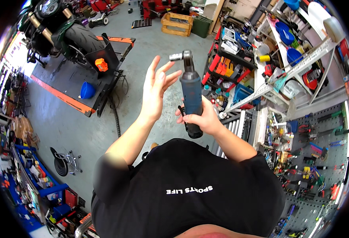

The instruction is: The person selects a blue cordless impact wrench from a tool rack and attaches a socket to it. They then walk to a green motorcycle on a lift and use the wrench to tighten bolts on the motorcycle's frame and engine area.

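1. Nearest, below the cordless ratchet [191, 93], the person's black T-shirt [186, 198] fills the lower middle of the head view; two bare forearms rise from it toward the tool.
2. One right hand [202, 118] is clenched around the ratchet's lower grip, fingers wrapped round its front, with the butt end sticking out just under the fist.
3. One left hand [155, 89] stands just left of the ratchet, flat and loose, fingers spread, holding nothing; its fingertips come close to the tool's body, and contact cannot be told.
4. One ratchet is in view, held in the air in front of the chest. Its long axis runs nearly upright in the picture, tilted slightly, head end pointing away from the person. The body is a dark blue-grey cylinder with a matte, rubbery look, narrowing to a grey metal neck.
5. One silvery socket [175, 56] sticks out sideways from the ratchet's head, pointing left, crosswise to the long axis.
6. Right of the ratchet stands a red tool cart [226, 67] crowded with small parts.
7. Far left of the ratchet, one dark green motorcycle [59, 31] sits on a black lift with orange edging, and one blue funnel [87, 90] lies beside it.
8. Beyond the ratchet's head, one wooden crate [177, 23] rests on the grey concrete floor [150, 43].
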A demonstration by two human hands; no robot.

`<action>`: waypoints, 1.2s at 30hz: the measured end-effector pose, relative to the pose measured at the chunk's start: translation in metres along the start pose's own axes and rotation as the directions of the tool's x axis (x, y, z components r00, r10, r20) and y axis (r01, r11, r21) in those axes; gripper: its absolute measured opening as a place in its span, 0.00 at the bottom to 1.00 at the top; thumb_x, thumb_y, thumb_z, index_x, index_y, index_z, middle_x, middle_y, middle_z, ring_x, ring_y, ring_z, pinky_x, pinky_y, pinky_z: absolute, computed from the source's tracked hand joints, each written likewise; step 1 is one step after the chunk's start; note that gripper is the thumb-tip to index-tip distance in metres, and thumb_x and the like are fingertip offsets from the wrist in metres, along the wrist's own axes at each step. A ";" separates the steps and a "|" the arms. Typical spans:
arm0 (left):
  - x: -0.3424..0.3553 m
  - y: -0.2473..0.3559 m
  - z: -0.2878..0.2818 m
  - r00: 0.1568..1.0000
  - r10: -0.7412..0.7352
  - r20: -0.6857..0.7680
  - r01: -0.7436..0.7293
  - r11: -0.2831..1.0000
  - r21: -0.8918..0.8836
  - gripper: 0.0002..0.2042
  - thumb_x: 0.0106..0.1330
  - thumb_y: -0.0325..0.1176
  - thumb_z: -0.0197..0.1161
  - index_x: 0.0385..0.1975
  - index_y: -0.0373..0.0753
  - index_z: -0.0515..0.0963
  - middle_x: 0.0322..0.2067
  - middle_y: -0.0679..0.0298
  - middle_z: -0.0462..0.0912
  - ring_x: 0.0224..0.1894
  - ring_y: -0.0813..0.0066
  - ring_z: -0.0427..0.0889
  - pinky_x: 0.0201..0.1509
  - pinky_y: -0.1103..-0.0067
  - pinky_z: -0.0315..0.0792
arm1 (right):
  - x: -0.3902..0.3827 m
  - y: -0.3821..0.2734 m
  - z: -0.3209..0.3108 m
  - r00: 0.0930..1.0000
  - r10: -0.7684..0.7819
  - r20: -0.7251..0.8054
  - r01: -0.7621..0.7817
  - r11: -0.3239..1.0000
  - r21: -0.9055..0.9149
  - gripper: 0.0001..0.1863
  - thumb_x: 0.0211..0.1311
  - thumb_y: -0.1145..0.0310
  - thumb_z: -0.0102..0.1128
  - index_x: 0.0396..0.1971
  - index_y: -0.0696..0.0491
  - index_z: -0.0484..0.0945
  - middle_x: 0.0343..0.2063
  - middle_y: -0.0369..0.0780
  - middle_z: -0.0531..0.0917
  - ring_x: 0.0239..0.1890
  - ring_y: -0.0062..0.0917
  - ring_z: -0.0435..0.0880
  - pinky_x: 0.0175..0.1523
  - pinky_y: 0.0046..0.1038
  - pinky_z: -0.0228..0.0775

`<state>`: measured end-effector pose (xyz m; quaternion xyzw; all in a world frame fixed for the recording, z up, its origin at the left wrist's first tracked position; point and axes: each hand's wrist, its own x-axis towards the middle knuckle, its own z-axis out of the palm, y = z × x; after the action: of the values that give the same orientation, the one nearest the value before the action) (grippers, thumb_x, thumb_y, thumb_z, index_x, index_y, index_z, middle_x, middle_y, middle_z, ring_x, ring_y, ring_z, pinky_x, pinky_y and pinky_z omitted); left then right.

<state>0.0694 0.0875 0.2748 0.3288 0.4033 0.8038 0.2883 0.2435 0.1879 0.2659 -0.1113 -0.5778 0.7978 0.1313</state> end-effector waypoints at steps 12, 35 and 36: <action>-0.022 -0.042 -0.021 0.952 -0.300 0.064 0.295 0.953 0.070 0.27 0.81 0.43 0.55 0.72 0.31 0.65 0.59 0.52 0.81 0.48 0.67 0.88 0.61 0.66 0.78 | 0.027 -0.016 -0.023 0.983 -0.100 0.152 0.034 0.921 0.388 0.33 0.55 0.72 0.63 0.63 0.58 0.66 0.37 0.50 0.84 0.32 0.39 0.89 0.41 0.40 0.85; -0.033 -0.067 -0.023 0.908 -0.406 0.098 0.397 0.912 0.102 0.26 0.82 0.41 0.55 0.71 0.31 0.67 0.55 0.55 0.83 0.48 0.70 0.88 0.60 0.67 0.78 | 0.040 -0.019 -0.032 0.987 -0.152 0.043 0.131 0.940 0.315 0.33 0.57 0.74 0.63 0.63 0.60 0.65 0.33 0.47 0.83 0.29 0.32 0.86 0.39 0.33 0.82; -0.033 -0.067 -0.023 0.908 -0.408 0.100 0.398 0.911 0.103 0.26 0.82 0.41 0.55 0.71 0.31 0.67 0.55 0.55 0.83 0.48 0.70 0.88 0.60 0.68 0.78 | 0.040 -0.018 -0.033 0.987 -0.156 0.044 0.136 0.942 0.305 0.33 0.57 0.74 0.63 0.64 0.60 0.65 0.34 0.47 0.83 0.29 0.32 0.87 0.39 0.33 0.82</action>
<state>0.0851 0.0871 0.1987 0.2968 0.4764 0.6891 0.4582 0.2187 0.2362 0.2722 -0.0198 -0.4601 0.8679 0.1860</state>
